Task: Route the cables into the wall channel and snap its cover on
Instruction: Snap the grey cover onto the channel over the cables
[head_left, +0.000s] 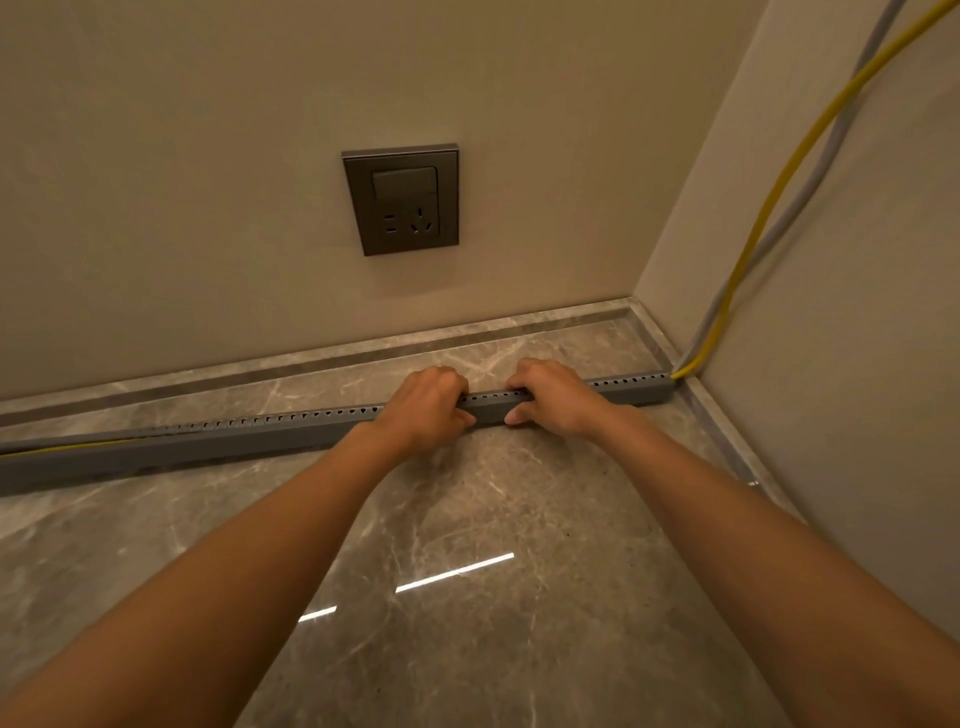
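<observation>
A long grey slotted cable channel (218, 441) lies across the marble floor, running from the left edge to the right-hand wall. My left hand (423, 402) and my right hand (553, 397) grip it side by side near its middle, fingers curled over the top and thumbs on its front face. A yellow cable (774, 200) and a grey cable (826, 150) come down the right wall and enter the channel's right end. The yellow cable shows again inside the channel at far left, where the top looks uncovered. Whether the cover sits under my hands is hard to tell.
A dark grey wall plate (401, 200) with a switch and sockets sits on the back wall above the channel. A marble skirting strip (311, 358) runs along both walls. The glossy marble floor (467, 571) stretches toward me, with light reflections.
</observation>
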